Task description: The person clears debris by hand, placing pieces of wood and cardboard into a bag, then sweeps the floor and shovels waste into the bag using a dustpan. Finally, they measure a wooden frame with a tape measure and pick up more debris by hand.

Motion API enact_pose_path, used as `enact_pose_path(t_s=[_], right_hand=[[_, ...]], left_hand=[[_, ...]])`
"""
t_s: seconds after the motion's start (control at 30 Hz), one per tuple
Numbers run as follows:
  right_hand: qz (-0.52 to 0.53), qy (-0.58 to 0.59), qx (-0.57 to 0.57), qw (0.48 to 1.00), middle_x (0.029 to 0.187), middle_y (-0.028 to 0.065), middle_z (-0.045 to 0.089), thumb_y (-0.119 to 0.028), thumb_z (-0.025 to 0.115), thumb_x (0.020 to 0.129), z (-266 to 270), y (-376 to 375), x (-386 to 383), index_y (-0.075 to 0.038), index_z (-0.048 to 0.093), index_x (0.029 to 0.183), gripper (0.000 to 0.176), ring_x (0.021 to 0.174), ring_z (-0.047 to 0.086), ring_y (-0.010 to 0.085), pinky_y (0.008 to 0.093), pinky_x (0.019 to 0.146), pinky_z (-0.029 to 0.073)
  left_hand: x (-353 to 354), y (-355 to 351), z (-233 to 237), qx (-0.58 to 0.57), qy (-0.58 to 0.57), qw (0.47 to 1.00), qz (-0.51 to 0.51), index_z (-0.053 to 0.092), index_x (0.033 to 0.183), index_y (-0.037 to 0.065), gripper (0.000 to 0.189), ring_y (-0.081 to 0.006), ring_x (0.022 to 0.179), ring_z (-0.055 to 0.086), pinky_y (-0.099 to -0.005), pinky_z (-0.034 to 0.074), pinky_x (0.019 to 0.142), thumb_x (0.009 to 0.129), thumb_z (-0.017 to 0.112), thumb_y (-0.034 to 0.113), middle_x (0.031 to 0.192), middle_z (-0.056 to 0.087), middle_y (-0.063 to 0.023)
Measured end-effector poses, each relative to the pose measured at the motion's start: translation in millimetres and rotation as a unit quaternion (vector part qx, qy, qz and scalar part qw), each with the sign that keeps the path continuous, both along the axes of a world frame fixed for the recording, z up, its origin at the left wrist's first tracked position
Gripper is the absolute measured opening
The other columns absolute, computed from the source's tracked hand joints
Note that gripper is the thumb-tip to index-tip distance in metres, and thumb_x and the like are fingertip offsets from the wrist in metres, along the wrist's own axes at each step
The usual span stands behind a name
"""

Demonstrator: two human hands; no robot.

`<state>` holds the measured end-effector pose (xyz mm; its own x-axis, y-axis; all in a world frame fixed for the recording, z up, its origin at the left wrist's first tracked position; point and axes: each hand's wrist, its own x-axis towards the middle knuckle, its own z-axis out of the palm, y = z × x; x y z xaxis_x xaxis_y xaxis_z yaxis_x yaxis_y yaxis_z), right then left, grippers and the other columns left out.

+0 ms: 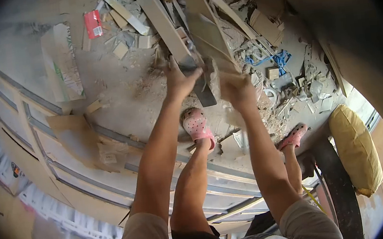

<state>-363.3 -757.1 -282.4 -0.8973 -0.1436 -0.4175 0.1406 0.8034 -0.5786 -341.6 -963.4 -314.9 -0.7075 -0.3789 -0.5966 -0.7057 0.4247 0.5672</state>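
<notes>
Two hands up and close together at centre frame, each clamped on a board end.

- 10 o'clock: loose cardboard sheets flat on the dusty floor. Red packet at 11.
- Left hand, just left of centre: fingers wrapped round the lower end of a long grey board. Board runs up to 12 o'clock, near end raised off the floor.
- Below it, left foot in a pink clog, planted on the floor.
- Right hand, just right of centre: closed on the lower end of a tan board lying against the grey one. Can't tell whether the far ends are clear of the heap.
- 12 to 2 o'clock: rubble heap of offcuts and broken sheet, with blue cord tangled in at 2.
- Other pink clog at 4, near a yellow sack at the right edge.

Progress, my read: boards gripped and partly lifted, nothing set aside in view. Most of the heap is untouched, so this looks early.
</notes>
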Motion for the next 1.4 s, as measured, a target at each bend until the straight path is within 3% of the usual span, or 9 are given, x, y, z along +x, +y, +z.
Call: enact_pose_path(t_s=[0.1,0.2,0.37,0.6,0.9,1.07,1.13,1.3,1.4], right_hand=[[-0.084,-0.077,0.078,0.99,0.087,0.0248,0.059,-0.028,0.066,0.072,110.6,56.4,3.1,0.002,0.049,0.107,0.05,0.082,0.059,0.0371,0.0388,0.069,0.047],[-0.183,-0.045,-0.133,0.973,0.083,0.0137,0.06,-0.018,0.064,0.067,162.1,158.1,2.6,0.003,0.05,0.101,0.042,0.076,0.058,0.0148,0.0286,0.066,0.046],[0.089,-0.163,-0.095,0.978,0.074,0.0059,0.057,-0.014,0.064,0.058,309.7,221.9,-55.2,0.002,0.049,0.092,0.04,0.069,0.053,0.0121,0.029,0.065,0.045],[0.119,-0.374,-0.113,0.913,0.085,0.0064,0.058,-0.034,0.08,0.05,394.3,310.4,-50.6,0.001,0.054,0.093,0.061,0.076,0.054,0.0142,0.0308,0.066,0.045],[0.108,-0.37,-0.154,0.91,0.084,0.0045,0.06,-0.041,0.08,0.053,329.7,315.3,-45.4,0.004,0.057,0.091,0.063,0.081,0.052,0.0125,0.0286,0.075,0.042],[0.279,-0.484,0.005,0.829,0.089,0.0025,0.061,-0.04,0.07,0.071,307.3,334.7,-26.5,-0.002,0.059,0.1,0.049,0.081,0.054,0.0125,0.0294,0.074,0.044],[0.272,-0.439,-0.051,0.854,0.092,0.0028,0.06,-0.034,0.061,0.079,275.4,319.5,-24.8,-0.006,0.059,0.103,0.037,0.082,0.053,0.0106,0.0296,0.072,0.045],[0.066,-0.722,-0.068,0.686,0.089,0.0092,0.062,-0.039,0.059,0.08,213.5,246.2,-1.6,0.001,0.059,0.102,0.045,0.073,0.059,0.0155,0.0307,0.064,0.049],[0.108,-0.688,-0.057,0.715,0.082,0.0066,0.062,-0.03,0.06,0.081,216.3,209.2,36.4,0.0,0.06,0.101,0.036,0.067,0.057,0.0138,0.0258,0.06,0.049]], left_hand=[[16.7,4.2,78.6,-0.087,0.063,0.988,-0.115,0.018,0.134,0.001,0.097,-0.045,0.122,0.024,-0.0468,0.029,0.098,0.06,0.076,0.027,0.133,0.017,-0.03],[11.8,7.2,139.4,-0.178,0.103,0.953,-0.224,0.014,0.135,0.003,0.1,-0.0454,0.121,0.021,-0.0495,0.025,0.099,0.059,0.077,0.021,0.131,0.018,-0.0288],[-47.3,19.2,228.5,-0.295,0.362,0.81,-0.353,0.036,0.128,0.013,0.084,-0.0408,0.121,0.026,-0.0475,0.025,0.1,0.054,0.077,0.019,0.136,0.021,-0.0199],[-44.5,17.3,352.3,-0.154,0.272,0.774,-0.55,0.05,0.115,0.011,0.066,-0.0278,0.102,0.048,-0.0437,0.038,0.083,0.055,0.074,0.029,0.114,0.05,-0.0113],[36.5,40.8,352.1,0.004,0.03,0.922,-0.386,0.054,0.089,0.003,0.059,-0.0339,0.08,0.057,-0.0386,0.045,0.069,0.047,0.079,0.035,0.082,0.059,-0.0163],[104.5,38.0,339.1,0.136,-0.11,0.902,-0.395,0.057,0.091,0.003,0.057,-0.0303,0.082,0.059,-0.0358,0.046,0.071,0.048,0.078,0.034,0.087,0.061,-0.0158],[113.7,29.6,317.6,0.148,-0.202,0.895,-0.369,0.058,0.095,0.002,0.059,-0.0278,0.085,0.059,-0.0352,0.045,0.073,0.049,0.078,0.033,0.092,0.061,-0.0157],[187.1,-21.2,307.8,0.179,-0.299,0.884,-0.312,0.057,0.096,-0.002,0.063,-0.0256,0.09,0.058,-0.0345,0.044,0.075,0.048,0.079,0.033,0.093,0.061,-0.0185],[246.0,-35.1,337.2,0.211,-0.37,0.862,-0.275,0.057,0.098,-0.003,0.064,-0.0247,0.087,0.058,-0.0334,0.043,0.074,0.049,0.078,0.033,0.091,0.06,-0.0184]])
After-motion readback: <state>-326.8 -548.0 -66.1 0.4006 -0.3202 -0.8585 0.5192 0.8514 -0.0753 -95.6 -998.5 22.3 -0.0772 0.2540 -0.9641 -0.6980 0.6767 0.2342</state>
